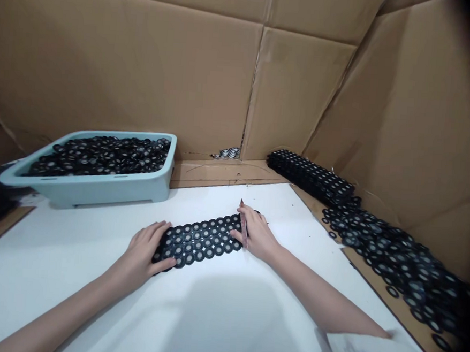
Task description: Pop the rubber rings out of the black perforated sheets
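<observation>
A black sheet of joined rings point(201, 239) with pale centres lies flat on the white table point(93, 252). My left hand point(146, 247) rests on the sheet's left end, thumb under its edge. My right hand point(255, 232) presses on the sheet's right end and holds a thin pink stick point(243, 222) along its fingers.
A pale blue tray point(97, 185) full of loose black rings stands at the back left. A neat stack of black ring sheets point(309, 176) lies at the back right, and a loose pile of rings point(394, 257) trails along the right side. Cardboard walls point(187, 60) enclose the table.
</observation>
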{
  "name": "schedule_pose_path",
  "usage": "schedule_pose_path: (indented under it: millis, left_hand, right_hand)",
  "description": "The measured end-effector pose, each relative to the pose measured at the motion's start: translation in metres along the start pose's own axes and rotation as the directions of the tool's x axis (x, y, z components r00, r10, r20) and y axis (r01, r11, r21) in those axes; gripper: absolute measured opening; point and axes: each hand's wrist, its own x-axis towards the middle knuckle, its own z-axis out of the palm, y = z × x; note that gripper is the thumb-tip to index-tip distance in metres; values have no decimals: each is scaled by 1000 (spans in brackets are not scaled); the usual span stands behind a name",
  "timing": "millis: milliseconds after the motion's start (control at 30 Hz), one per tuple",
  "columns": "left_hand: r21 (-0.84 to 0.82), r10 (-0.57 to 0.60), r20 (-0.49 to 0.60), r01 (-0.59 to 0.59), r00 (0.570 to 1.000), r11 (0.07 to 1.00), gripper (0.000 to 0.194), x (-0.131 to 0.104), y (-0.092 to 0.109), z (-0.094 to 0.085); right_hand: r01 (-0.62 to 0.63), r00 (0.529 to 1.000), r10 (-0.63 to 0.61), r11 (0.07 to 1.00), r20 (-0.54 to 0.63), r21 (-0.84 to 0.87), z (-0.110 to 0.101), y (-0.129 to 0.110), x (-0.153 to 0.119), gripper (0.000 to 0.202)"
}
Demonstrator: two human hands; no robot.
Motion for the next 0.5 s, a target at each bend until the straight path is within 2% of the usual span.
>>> schedule_pose_path:
  millis: [167,233,300,433,500]
  left_hand:
    - [-34,-21,62,24,998,999,60,-5,-8,-6]
    - [-43,-39,85,42,996,998,53,-10,-10,-13]
    - [-51,-86,58,89,995,995,44,-17,-10,-20]
    - [-177,-139,71,150,988,973,19,-29,-7,-27]
    - [-248,-183,66,194,981,949,13,-31,-7,-29]
  right_hand:
    - [59,998,-60,997,14,57,-6,-5,-1,51]
    - [112,992,-116,992,55,63,-5,-6,-2,59]
    - [151,983,-157,986,93,71,-3,-6,-3,67]
    - [147,982,-153,987,107,67,1,-4,-3,73]
    - [119,987,-124,991,104,54,2,-3,-4,72]
